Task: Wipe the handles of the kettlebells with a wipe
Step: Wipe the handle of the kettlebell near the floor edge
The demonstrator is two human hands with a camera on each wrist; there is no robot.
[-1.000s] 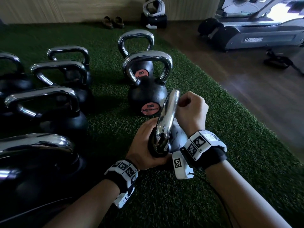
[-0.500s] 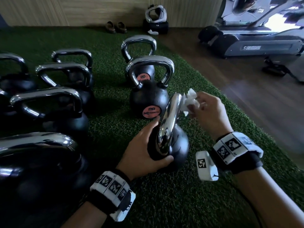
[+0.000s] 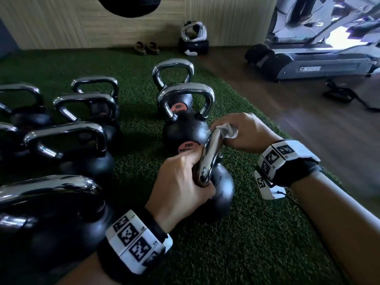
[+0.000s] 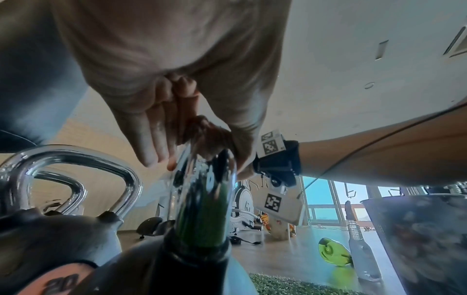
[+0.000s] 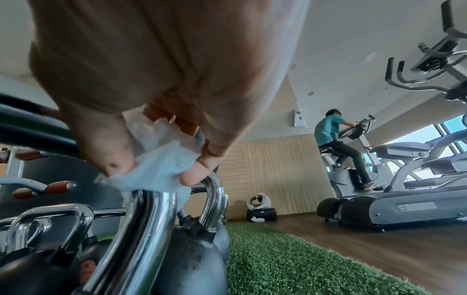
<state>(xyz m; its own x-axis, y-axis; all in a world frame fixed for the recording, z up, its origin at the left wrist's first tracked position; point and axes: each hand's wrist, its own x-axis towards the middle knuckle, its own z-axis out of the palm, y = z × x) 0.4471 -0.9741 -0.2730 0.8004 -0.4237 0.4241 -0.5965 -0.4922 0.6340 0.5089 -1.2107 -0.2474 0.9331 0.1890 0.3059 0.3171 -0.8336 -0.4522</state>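
You have open turf [image 3: 257, 243] at lower right of the frame; kettlebells [image 3: 78, 145] crowd the left, and two more [image 3: 185, 120] stand just behind your hands.

"20" on orange label [image 3: 188, 146] of kettlebell [image 3: 183, 130].

– How many kettlebells [image 3: 185, 128] are on the green turf [image 3: 257, 243]?
– Nine that I can make out: three in the right-hand row and six on the left, one of those cut off at the edge.
– Wipes?
– One wipe [image 3: 228, 129].
– Hands?
– Two, a left hand [image 3: 181, 182] and a right hand [image 3: 246, 132], each with one tagged wristband.
– And by the wall?
– Two shoes [image 3: 147, 47] and one black bag [image 3: 194, 47].
– Machines?
– One treadmill [image 3: 308, 66] and one exercise bike [image 5: 353, 151], with one person [image 5: 333, 139] on it.
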